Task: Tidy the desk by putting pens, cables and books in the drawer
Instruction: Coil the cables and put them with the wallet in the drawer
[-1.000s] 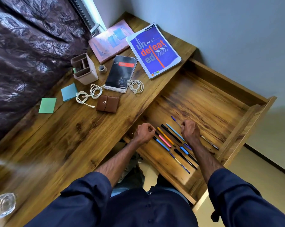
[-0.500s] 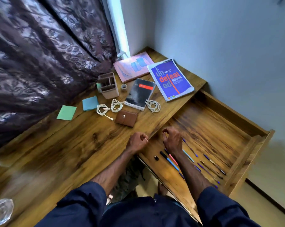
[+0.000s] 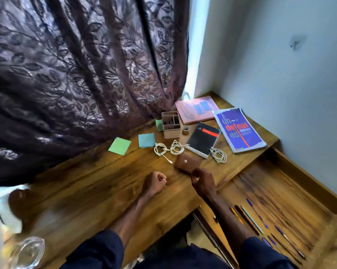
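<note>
The pens lie side by side on the floor of the open drawer, near its front right part, all slanting the same way; some are blurred and hard to tell apart. The three white cables are on the desk, each wound in a loose coil: the left cable and the middle cable just beside each other, the right cable at the near corner of the black notebook. The blue book lies flat to the right of the notebook, by the wall, and the pink book lies in the far corner, its near corner under the blue one.

The left hand is over the bare desk, fingers curled into a fist with nothing in it. The right hand is just beside the near edge of the brown wallet, fingers curled in and thumb near the forefinger, nothing seen between them; I cannot tell whether it touches the wallet. Both forearms are bare below dark blue sleeves.

Behind the cables stand a pen holder and a small roll of tape. A green sticky note and a blue sticky note lie to the left. A dark leaf-patterned curtain hangs behind the desk, and a glass sits at the near left edge
</note>
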